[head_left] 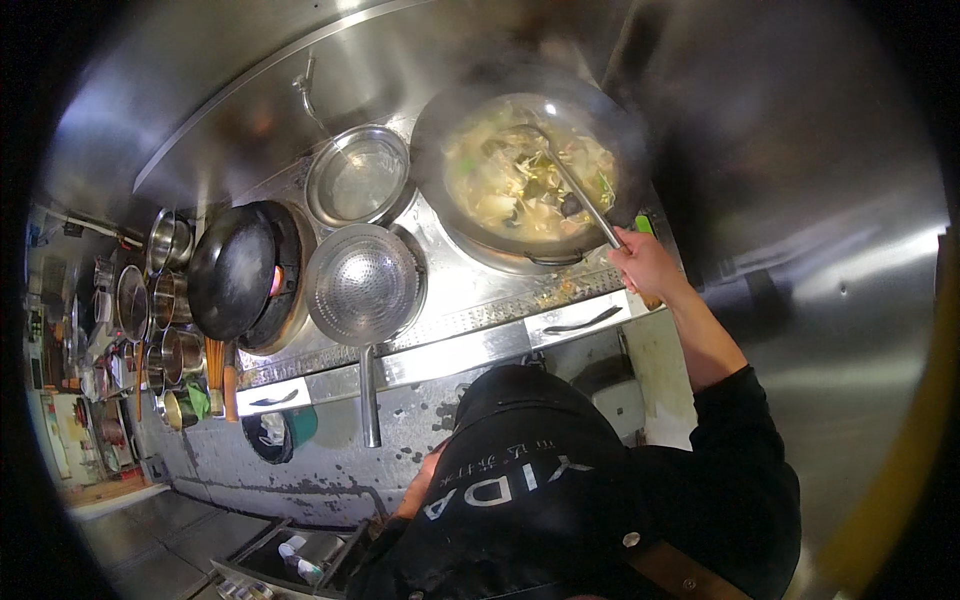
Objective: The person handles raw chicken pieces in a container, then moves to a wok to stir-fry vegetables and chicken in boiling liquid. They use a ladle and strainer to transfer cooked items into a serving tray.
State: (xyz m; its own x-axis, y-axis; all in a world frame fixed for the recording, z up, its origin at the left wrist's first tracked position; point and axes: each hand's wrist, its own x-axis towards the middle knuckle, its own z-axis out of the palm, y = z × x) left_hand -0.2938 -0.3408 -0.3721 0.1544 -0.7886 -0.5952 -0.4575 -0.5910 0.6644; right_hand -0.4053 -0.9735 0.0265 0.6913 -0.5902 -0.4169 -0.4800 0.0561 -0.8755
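My right hand (645, 262) grips the handle of a metal ladle (574, 184), whose bowl end sits in a large dark wok (435, 180). Inside the wok is a pale, steaming soup (499, 202) with bean sprouts, dark pieces and some greens. Only part of my left hand (433, 461) shows at the left edge of my black apron; its fingers are hidden. Left of the wok, water runs from a thin faucet (304, 84) into a round metal basin (356, 180). A perforated metal strainer (362, 285) rests below that basin, its handle pointing towards me.
A second black wok (232, 274) leans tilted over a burner with a glow beside it. Several metal pots (180, 356) stand farther left. A teal bucket (302, 426) is under the counter's front edge (442, 349). A steel wall (825, 225) rises at the right.
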